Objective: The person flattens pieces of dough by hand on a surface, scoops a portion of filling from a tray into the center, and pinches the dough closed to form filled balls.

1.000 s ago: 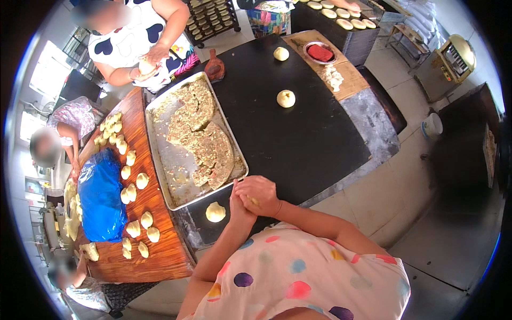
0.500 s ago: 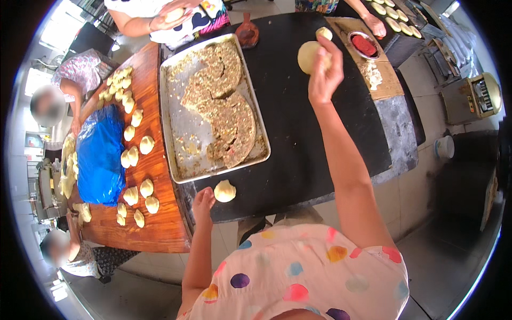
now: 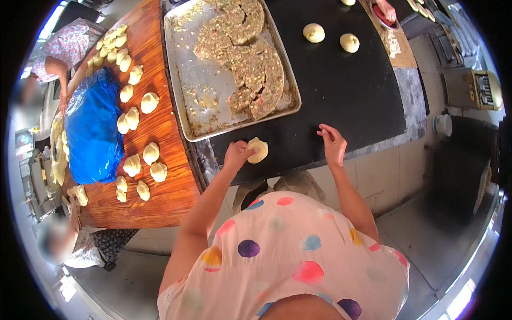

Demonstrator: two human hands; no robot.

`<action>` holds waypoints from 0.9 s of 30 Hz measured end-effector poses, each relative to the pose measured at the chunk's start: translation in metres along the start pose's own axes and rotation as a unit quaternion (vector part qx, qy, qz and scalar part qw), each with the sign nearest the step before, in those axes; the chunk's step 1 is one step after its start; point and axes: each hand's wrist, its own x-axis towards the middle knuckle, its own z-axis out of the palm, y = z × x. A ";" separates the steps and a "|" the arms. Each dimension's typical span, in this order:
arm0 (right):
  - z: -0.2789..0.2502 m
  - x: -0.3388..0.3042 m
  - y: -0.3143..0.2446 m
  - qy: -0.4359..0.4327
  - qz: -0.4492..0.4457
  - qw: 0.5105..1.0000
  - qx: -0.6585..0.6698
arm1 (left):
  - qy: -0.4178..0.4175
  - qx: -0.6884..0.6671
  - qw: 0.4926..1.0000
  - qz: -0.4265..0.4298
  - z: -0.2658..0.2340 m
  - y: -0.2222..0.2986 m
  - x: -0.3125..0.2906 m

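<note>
My left hand (image 3: pixel 238 156) is at the near edge of the black tabletop, its fingers and thumb closed on the edge of a round, flattened piece of dough (image 3: pixel 258 151). To the right, my right hand (image 3: pixel 333 146) hovers over the near part of the table with nothing in it, fingers apart. Beyond the left hand lies a metal tray (image 3: pixel 205 114) with a broken slab of chunky brown filling (image 3: pixel 256 74). Two filled-looking dough balls, one on the left (image 3: pixel 313 33) and one on the right (image 3: pixel 350 42), rest farther back on the black surface.
On the left, a wooden table (image 3: pixel 165 200) bears several dough pieces (image 3: pixel 151 152) and a blue plastic-wrapped bundle (image 3: pixel 93 130). Two people work along its far left side. At the back right, another person's hand (image 3: pixel 385 10) is at a bowl of red stuff beside cardboard (image 3: pixel 397 45).
My right hand has let go of the dough at the far right and come back near the front edge. My left hand has moved onto the near dough piece. The view has shifted.
</note>
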 end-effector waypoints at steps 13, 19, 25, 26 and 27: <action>0.004 0.014 0.023 0.112 0.037 0.962 -0.246 | -0.313 -0.280 0.902 -0.098 0.107 0.095 0.014; 0.051 0.017 0.043 0.163 0.063 0.874 -0.454 | -0.248 -0.355 0.891 -0.138 0.067 0.056 0.007; 0.048 0.021 0.033 0.120 0.000 0.847 -0.517 | -0.180 -0.397 0.889 -0.138 0.039 0.066 0.002; 0.046 0.023 0.032 0.111 -0.007 0.846 -0.522 | -0.188 -0.397 0.887 -0.141 0.039 0.071 0.001; 0.045 0.024 0.032 0.101 -0.014 0.845 -0.526 | -0.196 -0.397 0.885 -0.143 0.039 0.075 -0.001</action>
